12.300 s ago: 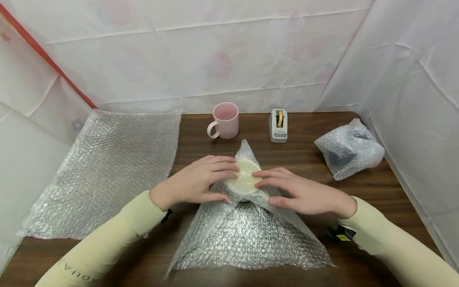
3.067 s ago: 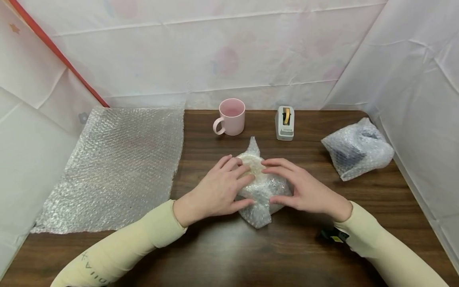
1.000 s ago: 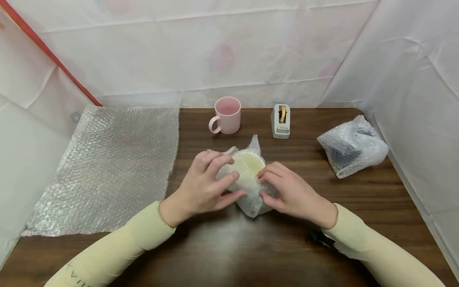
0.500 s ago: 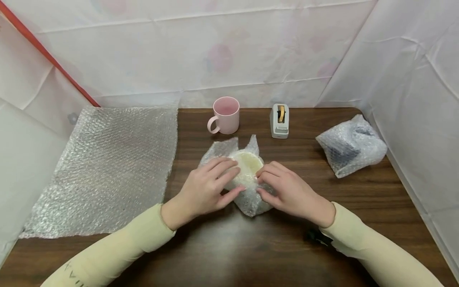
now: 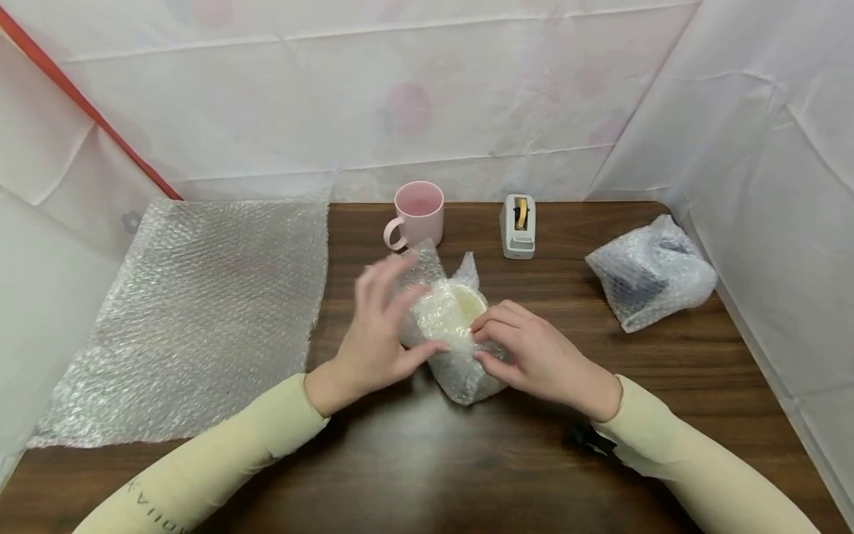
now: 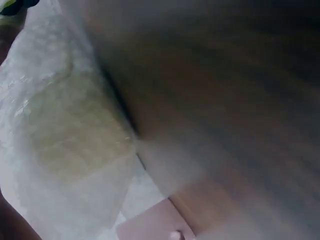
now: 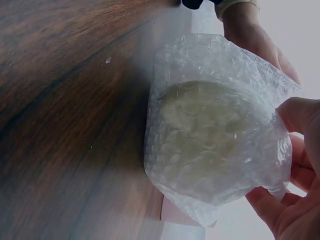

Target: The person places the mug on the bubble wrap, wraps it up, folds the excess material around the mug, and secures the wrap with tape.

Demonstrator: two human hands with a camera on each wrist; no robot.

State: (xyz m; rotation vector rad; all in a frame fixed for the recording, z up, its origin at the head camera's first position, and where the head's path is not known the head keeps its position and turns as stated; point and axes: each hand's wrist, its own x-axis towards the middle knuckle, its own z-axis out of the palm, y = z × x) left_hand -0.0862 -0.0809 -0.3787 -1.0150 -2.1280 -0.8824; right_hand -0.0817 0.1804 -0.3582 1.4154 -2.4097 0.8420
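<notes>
A pale yellow object with a round end (image 5: 469, 302) stands mid-table, wrapped in bubble wrap (image 5: 465, 378). The right wrist view shows its pale side through the wrap (image 7: 200, 130). My right hand (image 5: 534, 352) pinches a fold of the wrap at the right of the round end, thumb and fingertips curled. On the other side my left hand (image 5: 380, 334) has its fingers raised and spread, blurred by motion. Its thumb lies along the wrap's front. A flap of wrap (image 5: 427, 261) stands up behind these fingers, and a narrow wrap corner (image 5: 467, 271) sticks up at the back.
A flat bubble wrap sheet (image 5: 207, 319) covers the table's left side. Behind the bundle stand a pink mug (image 5: 420, 211) and a white tape dispenser (image 5: 518, 230). Another wrapped bundle (image 5: 650, 274) with something dark inside lies at the right. White curtains enclose the table.
The front part of the wrap, spread out at first, is now folded over the round end. The left flap has risen, and my left hand has lifted and spread its fingers. The right hand keeps its pinch.
</notes>
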